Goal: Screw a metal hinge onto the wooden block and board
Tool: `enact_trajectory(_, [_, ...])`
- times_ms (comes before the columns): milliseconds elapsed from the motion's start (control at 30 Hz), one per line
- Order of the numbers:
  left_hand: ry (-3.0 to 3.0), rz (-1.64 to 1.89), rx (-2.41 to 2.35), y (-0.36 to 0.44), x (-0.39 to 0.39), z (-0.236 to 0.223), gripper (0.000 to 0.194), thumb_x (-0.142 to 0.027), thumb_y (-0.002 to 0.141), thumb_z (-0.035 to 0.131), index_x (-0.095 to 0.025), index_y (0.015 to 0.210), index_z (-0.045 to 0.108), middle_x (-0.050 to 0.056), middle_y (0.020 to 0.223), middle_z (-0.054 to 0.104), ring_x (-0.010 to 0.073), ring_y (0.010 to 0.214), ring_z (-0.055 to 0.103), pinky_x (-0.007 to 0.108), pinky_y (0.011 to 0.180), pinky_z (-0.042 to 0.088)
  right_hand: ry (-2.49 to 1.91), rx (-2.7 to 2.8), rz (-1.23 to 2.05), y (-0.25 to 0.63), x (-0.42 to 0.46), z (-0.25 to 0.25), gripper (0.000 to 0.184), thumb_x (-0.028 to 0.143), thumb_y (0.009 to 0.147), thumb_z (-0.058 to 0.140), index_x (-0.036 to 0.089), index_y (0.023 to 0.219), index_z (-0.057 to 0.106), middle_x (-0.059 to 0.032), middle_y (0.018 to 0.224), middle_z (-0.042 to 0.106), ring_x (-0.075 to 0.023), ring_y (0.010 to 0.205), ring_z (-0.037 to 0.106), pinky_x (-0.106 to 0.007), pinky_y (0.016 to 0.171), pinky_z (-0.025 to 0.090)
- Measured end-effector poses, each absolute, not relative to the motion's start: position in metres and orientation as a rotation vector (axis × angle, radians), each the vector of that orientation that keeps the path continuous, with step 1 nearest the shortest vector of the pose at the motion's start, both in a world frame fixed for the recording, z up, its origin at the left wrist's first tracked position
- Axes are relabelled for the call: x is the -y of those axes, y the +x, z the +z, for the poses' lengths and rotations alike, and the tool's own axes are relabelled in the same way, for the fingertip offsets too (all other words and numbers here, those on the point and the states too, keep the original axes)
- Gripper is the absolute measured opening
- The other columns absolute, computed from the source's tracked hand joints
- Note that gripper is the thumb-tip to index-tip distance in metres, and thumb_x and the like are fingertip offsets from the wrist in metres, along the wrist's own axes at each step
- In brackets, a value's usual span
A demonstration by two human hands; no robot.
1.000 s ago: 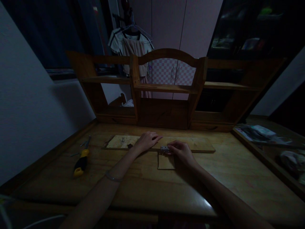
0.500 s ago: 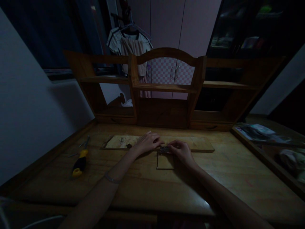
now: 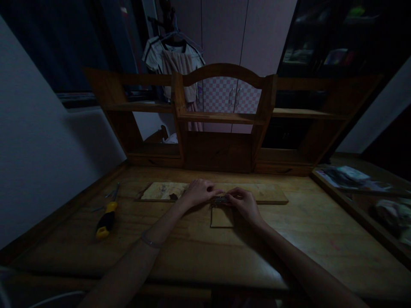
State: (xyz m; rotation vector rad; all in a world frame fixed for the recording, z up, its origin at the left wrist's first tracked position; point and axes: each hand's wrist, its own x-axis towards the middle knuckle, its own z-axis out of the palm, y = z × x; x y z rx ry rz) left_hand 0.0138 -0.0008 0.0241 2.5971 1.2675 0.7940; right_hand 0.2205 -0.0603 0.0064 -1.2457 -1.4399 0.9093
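Observation:
A long wooden board (image 3: 269, 192) lies across the desk, its left part stained and peeling. Against its near edge sits a small square wood piece (image 3: 222, 218). A small metal hinge (image 3: 221, 199) lies where the two pieces meet. With thumb and fingers pinched together, my right hand (image 3: 245, 206) grips the hinge's right end. My left hand (image 3: 198, 191) rests on the long board, fingers stretched out and thumb reaching to the hinge's far edge. Its fingertips are partly hidden.
A yellow and black screwdriver (image 3: 107, 220) lies on the desk (image 3: 180, 252) at left, with screws (image 3: 98, 209) beside it. A wooden shelf unit (image 3: 218, 149) stands along the back. Papers (image 3: 349, 175) and cloth (image 3: 391, 216) lie at far right.
My left thumb has stretched slightly further right along the hinge. My right hand keeps its pinch, almost in the same place. The whole view has shifted a little.

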Motion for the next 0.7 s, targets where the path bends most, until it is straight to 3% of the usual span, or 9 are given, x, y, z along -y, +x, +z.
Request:
enact_trajectory(300, [2.625,0.628,-1.25,0.014,-0.002,0.021,0.052,-0.065,0.088,0.051,-0.017,0.07,0.062,0.003,0.072,0.064,0.0151,0.064,0.054,0.026,0.056,0.025,-1.249,1.617,0.672,0.226,0.068,0.012,0.021,0.037,0.088,0.057,0.018,0.09,0.066,-0.0048,0.085,0.07,-0.0169,0.067,0.067,-0.028,0.062,0.053])
enact_trajectory(467, [2.598,0.63,-1.217,0.014,-0.002,0.021,0.052,-0.066,0.087,0.052,-0.017,0.072,0.062,0.003,0.073,0.064,0.015,0.064,0.054,0.026,0.057,0.026,-1.192,1.915,0.425,0.226,0.078,0.023,0.019,0.033,0.09,0.058,0.022,0.093,0.073,-0.0056,0.096,0.067,-0.0158,0.08,0.064,-0.028,0.074,0.05])
enact_trajectory(700, [2.586,0.64,-1.237,0.014,-0.002,0.022,0.051,-0.065,0.087,0.053,-0.017,0.073,0.064,0.003,0.074,0.065,0.0149,0.065,0.054,0.026,0.056,0.025,-1.207,2.186,0.176,0.228,0.077,0.023,0.028,0.032,0.095,0.055,0.029,0.118,0.07,-0.0038,0.117,0.067,-0.018,0.1,0.065,-0.03,0.088,0.05])
